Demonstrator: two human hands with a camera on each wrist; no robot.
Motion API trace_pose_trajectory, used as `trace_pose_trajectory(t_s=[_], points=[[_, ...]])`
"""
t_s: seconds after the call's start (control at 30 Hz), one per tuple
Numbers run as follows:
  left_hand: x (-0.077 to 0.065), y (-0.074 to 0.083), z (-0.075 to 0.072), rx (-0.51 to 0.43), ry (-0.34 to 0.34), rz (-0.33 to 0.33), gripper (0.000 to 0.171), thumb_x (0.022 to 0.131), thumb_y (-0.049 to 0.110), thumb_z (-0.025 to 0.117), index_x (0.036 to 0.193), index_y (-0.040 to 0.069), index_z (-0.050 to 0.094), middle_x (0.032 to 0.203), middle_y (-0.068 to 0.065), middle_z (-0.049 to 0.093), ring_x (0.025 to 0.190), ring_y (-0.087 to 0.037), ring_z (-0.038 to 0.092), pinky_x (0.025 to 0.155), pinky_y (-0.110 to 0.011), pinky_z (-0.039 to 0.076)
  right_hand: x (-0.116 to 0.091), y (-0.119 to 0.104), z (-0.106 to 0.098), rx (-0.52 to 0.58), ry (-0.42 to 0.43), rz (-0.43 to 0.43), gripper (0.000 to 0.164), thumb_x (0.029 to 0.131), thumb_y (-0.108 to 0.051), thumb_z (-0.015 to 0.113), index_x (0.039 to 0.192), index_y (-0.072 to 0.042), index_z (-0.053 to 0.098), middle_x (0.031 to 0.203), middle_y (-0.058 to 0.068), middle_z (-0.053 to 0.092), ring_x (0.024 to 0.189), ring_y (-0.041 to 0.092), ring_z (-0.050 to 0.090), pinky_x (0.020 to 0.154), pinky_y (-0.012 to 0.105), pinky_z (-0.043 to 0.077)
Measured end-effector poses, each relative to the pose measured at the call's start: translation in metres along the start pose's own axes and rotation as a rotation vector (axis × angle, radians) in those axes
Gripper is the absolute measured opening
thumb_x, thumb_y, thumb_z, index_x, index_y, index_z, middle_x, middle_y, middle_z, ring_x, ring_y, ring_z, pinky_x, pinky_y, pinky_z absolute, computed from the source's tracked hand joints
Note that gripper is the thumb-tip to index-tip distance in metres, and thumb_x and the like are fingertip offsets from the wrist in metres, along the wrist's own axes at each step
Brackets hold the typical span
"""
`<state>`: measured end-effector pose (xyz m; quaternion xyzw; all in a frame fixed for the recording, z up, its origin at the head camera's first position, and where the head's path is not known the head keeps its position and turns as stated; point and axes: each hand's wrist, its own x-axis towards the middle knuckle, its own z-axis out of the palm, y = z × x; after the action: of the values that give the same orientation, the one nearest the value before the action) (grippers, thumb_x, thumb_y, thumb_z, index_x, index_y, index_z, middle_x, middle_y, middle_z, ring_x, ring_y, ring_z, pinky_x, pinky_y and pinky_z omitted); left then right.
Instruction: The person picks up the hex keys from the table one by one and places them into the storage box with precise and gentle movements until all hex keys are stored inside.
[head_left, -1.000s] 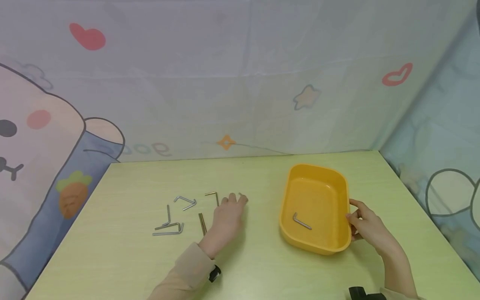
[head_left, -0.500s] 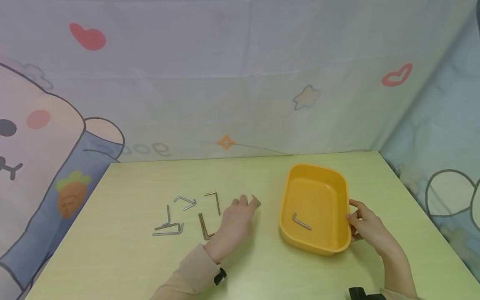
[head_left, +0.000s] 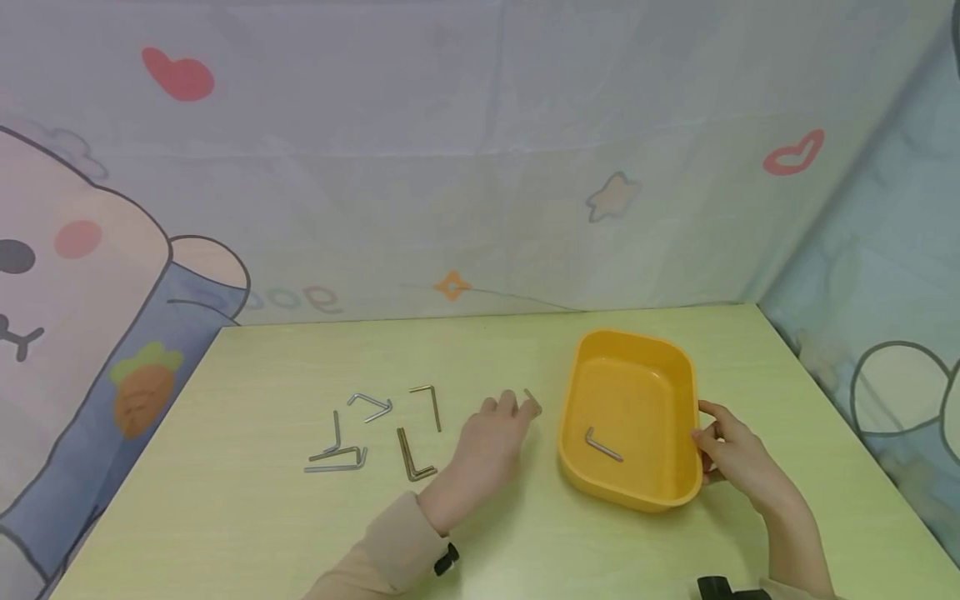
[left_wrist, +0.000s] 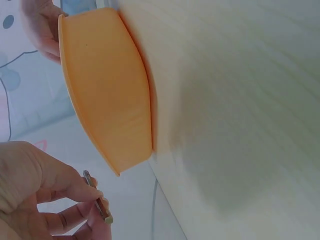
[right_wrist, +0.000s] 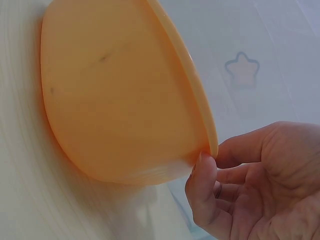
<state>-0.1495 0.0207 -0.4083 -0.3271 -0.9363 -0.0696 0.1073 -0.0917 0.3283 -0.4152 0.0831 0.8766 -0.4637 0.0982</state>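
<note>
My left hand (head_left: pixel 491 446) is over the table just left of the yellow plastic tray (head_left: pixel 630 387). Its thumb and fingers pinch a brass-toned hex key (left_wrist: pixel 102 207), most of which the fingers cover in the head view. On the tray's right side, my right hand (head_left: pixel 738 454) grips the rim, as the right wrist view shows with thumb and forefinger (right_wrist: pixel 242 150) on the tray wall (right_wrist: pixel 120 100). One silver hex key (head_left: pixel 604 446) lies inside the tray, toward its near left part.
Loose hex keys lie left of my left hand: a brass one (head_left: pixel 436 408), a nested brass pair (head_left: pixel 407 454), silver ones (head_left: pixel 371 400) behind, and several more (head_left: pixel 337 468) farther left. A printed cloth (head_left: pixel 480 167) hangs along the table's back edge.
My left hand has moved right toward the tray, carrying the hex key and uncovering the brass keys left on the table. My right hand and the tray have stayed in place.
</note>
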Motion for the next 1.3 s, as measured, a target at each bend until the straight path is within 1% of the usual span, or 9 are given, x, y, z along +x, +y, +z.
trace_pose_trajectory(t_s=[0.2,0.4,0.57,0.63,0.77,0.87,0.97,1.23,1.3], points=[[0.003,0.007,-0.004,0.016,-0.007,0.034,0.054,0.073,-0.004,0.07,0.121,0.015,0.059,0.095,-0.004,0.057,0.07,-0.014,0.045,0.049,-0.016,0.029,0.0,0.0,0.0,0.002,0.0,0.0,0.058,0.103,-0.015,0.038,0.148,0.009,0.012,0.094,0.015,0.048,0.071,0.015,0.053,0.062,0.027,0.055],[0.006,0.012,-0.006,0.043,-0.006,0.101,0.053,0.074,-0.003,0.068,0.122,0.016,0.059,0.094,-0.004,0.056,0.069,-0.015,0.045,0.048,-0.017,0.028,0.0,0.001,0.001,0.012,0.001,0.002,0.058,0.103,-0.015,0.038,0.148,0.009,0.012,0.093,0.014,0.048,0.07,0.015,0.054,0.062,0.028,0.056],[0.01,0.018,-0.008,0.101,-0.037,0.15,0.054,0.074,-0.001,0.069,0.123,0.018,0.057,0.091,-0.002,0.054,0.071,-0.014,0.043,0.049,-0.017,0.029,0.001,0.001,0.001,0.015,0.003,0.003,0.057,0.103,-0.015,0.038,0.148,0.009,0.012,0.093,0.014,0.047,0.07,0.015,0.054,0.062,0.028,0.056],[0.013,0.021,-0.009,0.133,-0.042,0.171,0.05,0.078,0.001,0.068,0.123,0.019,0.057,0.091,0.0,0.053,0.071,-0.013,0.043,0.049,-0.017,0.028,0.001,0.001,0.001,0.012,0.002,0.004,0.058,0.103,-0.015,0.038,0.148,0.009,0.012,0.093,0.014,0.047,0.07,0.015,0.054,0.062,0.028,0.056],[0.017,0.03,-0.007,0.193,-0.017,0.221,0.037,0.085,0.005,0.064,0.118,0.022,0.058,0.091,0.001,0.054,0.07,-0.012,0.043,0.048,-0.018,0.026,0.001,0.001,0.001,0.009,0.003,0.001,0.058,0.103,-0.015,0.038,0.148,0.009,0.012,0.093,0.014,0.048,0.07,0.015,0.054,0.062,0.028,0.056],[0.02,0.038,-0.006,0.224,0.008,0.258,0.033,0.086,0.008,0.064,0.115,0.023,0.059,0.093,0.002,0.055,0.069,-0.012,0.044,0.048,-0.017,0.027,0.001,0.001,0.0,0.009,0.004,-0.002,0.057,0.103,-0.015,0.038,0.148,0.009,0.012,0.093,0.014,0.048,0.07,0.015,0.054,0.062,0.028,0.056],[0.023,0.043,-0.004,0.239,0.017,0.288,0.033,0.086,0.011,0.066,0.115,0.024,0.059,0.095,0.003,0.056,0.07,-0.011,0.046,0.049,-0.017,0.029,0.001,0.001,0.001,0.011,0.005,-0.005,0.057,0.103,-0.015,0.038,0.148,0.009,0.013,0.093,0.014,0.048,0.07,0.015,0.054,0.062,0.028,0.056],[0.031,0.052,-0.001,0.254,-0.045,0.384,0.031,0.092,0.016,0.061,0.121,0.025,0.057,0.102,0.004,0.059,0.078,-0.011,0.053,0.054,-0.017,0.036,-0.001,0.0,0.001,0.01,0.012,-0.01,0.057,0.102,-0.014,0.038,0.148,0.009,0.013,0.092,0.014,0.047,0.071,0.015,0.054,0.061,0.027,0.056],[0.033,0.052,0.001,0.251,-0.037,0.419,0.03,0.093,0.015,0.06,0.121,0.025,0.058,0.101,0.004,0.06,0.078,-0.011,0.054,0.054,-0.016,0.038,-0.001,0.0,0.001,0.012,0.012,-0.012,0.057,0.102,-0.014,0.038,0.148,0.009,0.013,0.092,0.013,0.048,0.07,0.015,0.053,0.061,0.028,0.056]])
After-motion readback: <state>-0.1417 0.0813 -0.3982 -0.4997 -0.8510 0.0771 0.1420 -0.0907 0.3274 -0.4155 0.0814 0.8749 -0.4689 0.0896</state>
